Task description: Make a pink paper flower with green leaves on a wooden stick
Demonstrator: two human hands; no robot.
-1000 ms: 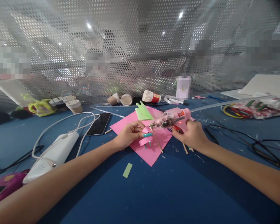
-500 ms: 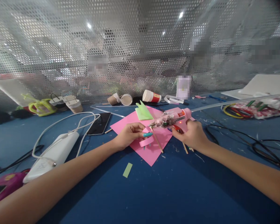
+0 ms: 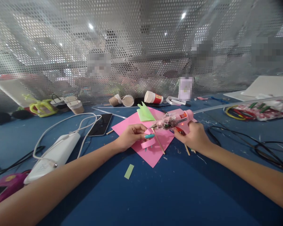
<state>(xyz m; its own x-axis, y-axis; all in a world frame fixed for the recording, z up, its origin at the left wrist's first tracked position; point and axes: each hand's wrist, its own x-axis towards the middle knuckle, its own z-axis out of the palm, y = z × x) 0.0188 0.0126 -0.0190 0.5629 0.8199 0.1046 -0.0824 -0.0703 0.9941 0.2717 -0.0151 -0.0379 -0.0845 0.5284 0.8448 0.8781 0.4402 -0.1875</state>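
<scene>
My left hand pinches a curled pink paper strip between thumb and fingers. Wrapped round the handle of a pink hot glue gun is my right hand. The gun's metal nozzle points left and sits at the upper end of the strip; whether it touches cannot be made out. Under both lies a pink paper sheet set cornerwise. A folded green paper piece rests on its far part. A thin wooden stick lies across the sheet, and a small green paper strip is nearer me.
A phone and a white power bank with a looped cable lie left. Stacked paper cups lie at the back before a perforated metal screen. Black cables and a bag of red-and-white pieces are right.
Almost nothing differs. Both hands keep their places, with the glue gun's nozzle still at the pink strip; the camera view has shifted very slightly.
</scene>
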